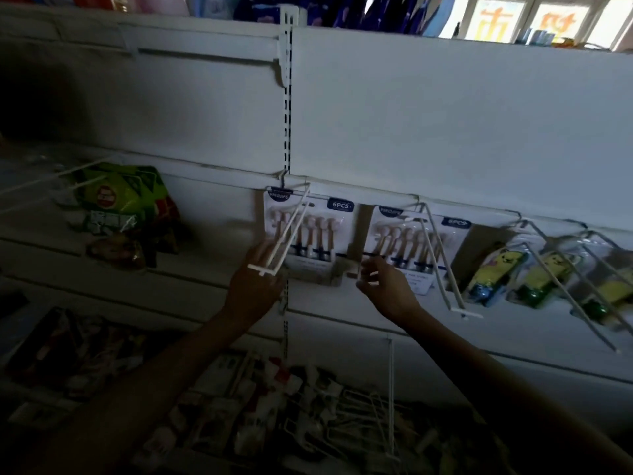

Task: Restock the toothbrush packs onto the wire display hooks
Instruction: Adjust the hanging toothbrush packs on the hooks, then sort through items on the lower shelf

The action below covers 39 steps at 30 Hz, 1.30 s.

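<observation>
Toothbrush packs (pixel 301 234), clear blisters with navy "6PCS" labels, are hung at the back of a white wire hook (pixel 284 234); its front end is touched by the left hand (pixel 255 286), fingers extended. A second pack (pixel 411 248) is pinched at its lower edge by the right hand (pixel 385 286)

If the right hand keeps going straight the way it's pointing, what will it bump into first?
Probably the toothbrush pack hanging on the wire hook just ahead of the right hand. Its fingers point up toward the pack's lower edge, though the depth between them is hard to judge.
</observation>
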Motion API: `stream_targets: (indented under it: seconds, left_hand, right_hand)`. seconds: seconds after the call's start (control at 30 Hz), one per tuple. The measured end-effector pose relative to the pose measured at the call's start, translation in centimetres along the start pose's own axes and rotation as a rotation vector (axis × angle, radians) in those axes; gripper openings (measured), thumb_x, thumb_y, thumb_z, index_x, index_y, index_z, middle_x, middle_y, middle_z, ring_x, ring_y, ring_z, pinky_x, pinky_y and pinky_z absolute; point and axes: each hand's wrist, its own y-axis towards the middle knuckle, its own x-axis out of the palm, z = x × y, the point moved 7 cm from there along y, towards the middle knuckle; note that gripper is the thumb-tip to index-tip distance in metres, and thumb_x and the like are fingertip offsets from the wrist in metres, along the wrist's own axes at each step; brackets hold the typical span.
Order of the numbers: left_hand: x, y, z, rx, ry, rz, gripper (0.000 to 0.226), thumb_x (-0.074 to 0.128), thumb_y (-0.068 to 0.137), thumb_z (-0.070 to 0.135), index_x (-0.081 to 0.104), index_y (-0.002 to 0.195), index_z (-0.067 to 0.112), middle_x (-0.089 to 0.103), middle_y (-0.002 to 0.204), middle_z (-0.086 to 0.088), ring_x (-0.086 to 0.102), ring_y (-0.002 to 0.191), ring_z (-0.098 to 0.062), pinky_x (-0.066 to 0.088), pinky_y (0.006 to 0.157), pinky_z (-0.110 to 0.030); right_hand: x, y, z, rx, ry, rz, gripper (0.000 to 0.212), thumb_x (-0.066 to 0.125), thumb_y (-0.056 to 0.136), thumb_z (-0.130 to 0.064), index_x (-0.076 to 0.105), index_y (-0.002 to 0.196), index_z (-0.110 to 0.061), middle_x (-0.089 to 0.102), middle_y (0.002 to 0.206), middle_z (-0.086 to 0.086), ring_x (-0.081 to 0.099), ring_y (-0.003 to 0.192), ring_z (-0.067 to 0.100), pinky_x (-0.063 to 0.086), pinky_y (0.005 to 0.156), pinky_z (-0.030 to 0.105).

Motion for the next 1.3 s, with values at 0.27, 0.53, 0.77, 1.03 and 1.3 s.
stream_targets:
  seconds: [0.27,0.53,0.77,1.03,1.3]
  left_hand:
    - [0.5,-2.2,8.7,0.512,-0.013,-0.381,0.043,0.057,0.088,0.033,0.061,0.129,0.021,0.056,0.135,0.003,0.048,0.126,-0.015,0.037,0.103,-0.026]
    - [1.2,-5.2,17.8,0.653,-0.099,-0.406,0.050,0.063,0.091,0.050,0.054,0.137,0.031,0.049,0.145,0.012,0.041,0.135,-0.008,0.041,0.105,-0.028]
    - [3.0,-6.9,26.6,0.773,-0.136,-0.428,0.058,0.063,0.090,0.055,0.048,0.142,0.034,0.043,0.149,0.015,0.036,0.141,-0.007,0.042,0.109,-0.033]
    - [9.0,-9.8,39.3,0.875,-0.137,-0.460,0.063,0.059,0.089,0.060,0.046,0.144,0.033,0.043,0.150,0.014,0.037,0.139,-0.007,0.036,0.110,-0.025]
    - [15.7,-13.3,56.5,0.865,-0.159,-0.457,0.061,0.061,0.088,0.059,0.048,0.141,0.033,0.047,0.145,0.013,0.043,0.134,-0.007,0.045,0.102,-0.027]
  right_hand:
    - [-4.2,-9.3,-0.7,-0.240,-0.481,-0.024,0.053,0.064,0.094,-0.035,0.047,0.141,-0.022,0.053,0.142,0.001,0.052,0.128,0.023,0.050,0.099,0.040]
    - [-9.6,-18.0,1.3,-0.392,-0.651,0.036,0.056,0.068,0.088,-0.041,0.053,0.138,-0.020,0.058,0.138,0.005,0.053,0.129,0.025,0.046,0.104,0.038]
    - [-15.0,-23.6,7.0,-0.353,-0.678,0.056,0.063,0.062,0.090,-0.050,0.047,0.145,-0.021,0.052,0.147,0.002,0.047,0.136,0.023,0.041,0.112,0.040]
    - [-23.1,-30.0,16.2,-0.326,-0.674,0.059,0.065,0.059,0.091,-0.054,0.047,0.146,-0.022,0.050,0.149,0.000,0.044,0.139,0.021,0.038,0.115,0.040]
    - [-35.5,-37.2,28.9,-0.288,-0.665,0.068,0.063,0.062,0.090,-0.053,0.049,0.144,-0.023,0.051,0.147,0.000,0.046,0.136,0.021,0.038,0.111,0.037]
